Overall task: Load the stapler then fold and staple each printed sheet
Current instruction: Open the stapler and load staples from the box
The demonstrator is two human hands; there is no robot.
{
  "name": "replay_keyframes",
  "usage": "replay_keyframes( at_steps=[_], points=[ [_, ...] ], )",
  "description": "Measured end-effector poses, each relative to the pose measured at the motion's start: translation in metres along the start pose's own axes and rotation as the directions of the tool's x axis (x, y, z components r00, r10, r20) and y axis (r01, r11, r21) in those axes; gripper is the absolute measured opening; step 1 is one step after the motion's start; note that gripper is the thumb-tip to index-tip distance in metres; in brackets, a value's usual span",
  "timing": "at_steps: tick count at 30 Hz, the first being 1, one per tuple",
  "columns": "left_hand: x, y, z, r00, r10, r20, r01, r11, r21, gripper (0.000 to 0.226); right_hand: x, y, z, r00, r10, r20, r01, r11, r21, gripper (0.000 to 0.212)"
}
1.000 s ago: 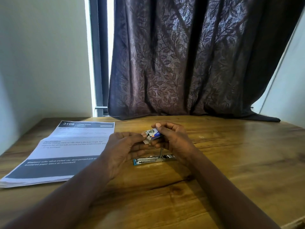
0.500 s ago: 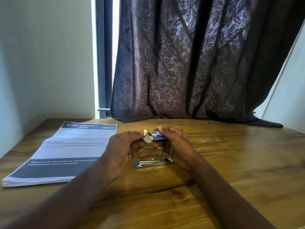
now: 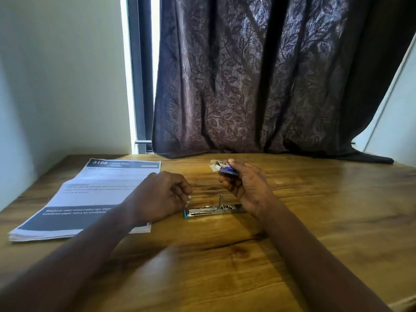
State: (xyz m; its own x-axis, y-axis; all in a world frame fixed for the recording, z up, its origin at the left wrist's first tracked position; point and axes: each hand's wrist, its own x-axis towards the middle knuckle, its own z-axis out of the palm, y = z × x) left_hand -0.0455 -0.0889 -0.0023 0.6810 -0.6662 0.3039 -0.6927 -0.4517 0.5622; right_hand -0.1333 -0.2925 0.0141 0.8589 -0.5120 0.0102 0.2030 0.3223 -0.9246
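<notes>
Head view shows me the stapler (image 3: 213, 209) lying opened on the wooden table (image 3: 326, 221). My right hand (image 3: 244, 188) grips a small staple box (image 3: 222, 168), flap open, above and behind the stapler. My left hand (image 3: 162, 195), fingers curled and pinched together, hovers just left of the stapler, overlapping the printed sheets (image 3: 90, 194) farther left.

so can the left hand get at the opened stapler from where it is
Probably yes. The left hand hovers just left of the opened stapler on the table, with only bare wood between them. The right hand holds the staple box above and behind it, leaving that end free.
</notes>
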Motion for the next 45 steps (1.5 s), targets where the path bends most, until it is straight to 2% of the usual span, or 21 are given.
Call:
replay_keyframes(
  at_steps=[2,5,9,11,13,15,20,29,38,45],
  points=[
    [0.001,-0.003,0.001,0.999,0.005,0.035,-0.007,0.998,0.056,0.023,0.000,0.000,-0.001,1.000,0.004,-0.006,-0.004,1.000,0.000,0.030],
    [0.003,-0.007,0.001,0.999,-0.011,0.039,0.010,0.999,0.035,0.025,0.002,0.000,0.000,1.000,0.005,-0.008,-0.005,1.000,-0.012,0.030],
    [0.004,-0.011,-0.002,0.997,-0.026,0.069,0.027,1.000,-0.003,0.026,0.000,0.000,0.001,1.000,0.019,-0.018,-0.019,0.999,-0.048,0.018],
    [0.005,-0.013,-0.002,1.000,-0.031,0.005,0.031,0.999,-0.031,0.020,0.000,0.000,0.001,1.000,0.013,-0.024,-0.015,0.998,-0.063,0.015],
    [0.007,-0.015,0.001,0.992,-0.028,-0.123,0.024,0.999,-0.034,0.013,0.001,0.001,0.002,0.999,0.000,-0.032,-0.003,0.997,-0.083,0.015],
    [0.010,-0.014,0.006,0.982,-0.007,-0.186,0.011,1.000,0.016,0.011,0.001,0.001,0.002,0.999,-0.020,-0.032,0.016,0.993,-0.113,0.015],
    [0.018,-0.011,0.013,0.990,0.001,-0.143,0.028,0.979,0.200,0.018,0.001,0.004,0.005,1.000,-0.025,-0.017,0.022,0.987,-0.160,0.013],
    [0.026,-0.014,0.009,0.999,-0.034,-0.032,0.038,0.987,0.156,0.016,0.000,0.003,0.004,0.999,-0.024,-0.021,0.020,0.988,-0.152,0.010],
    [0.027,-0.013,0.004,0.999,0.015,0.039,-0.027,0.950,0.310,0.013,-0.001,0.002,0.003,0.999,-0.022,-0.034,0.015,0.982,-0.191,0.010],
    [0.024,-0.015,0.006,0.999,-0.003,0.046,-0.010,0.962,0.272,0.005,0.001,0.003,0.004,0.998,-0.059,-0.026,0.051,0.971,-0.234,0.010]
  ],
)
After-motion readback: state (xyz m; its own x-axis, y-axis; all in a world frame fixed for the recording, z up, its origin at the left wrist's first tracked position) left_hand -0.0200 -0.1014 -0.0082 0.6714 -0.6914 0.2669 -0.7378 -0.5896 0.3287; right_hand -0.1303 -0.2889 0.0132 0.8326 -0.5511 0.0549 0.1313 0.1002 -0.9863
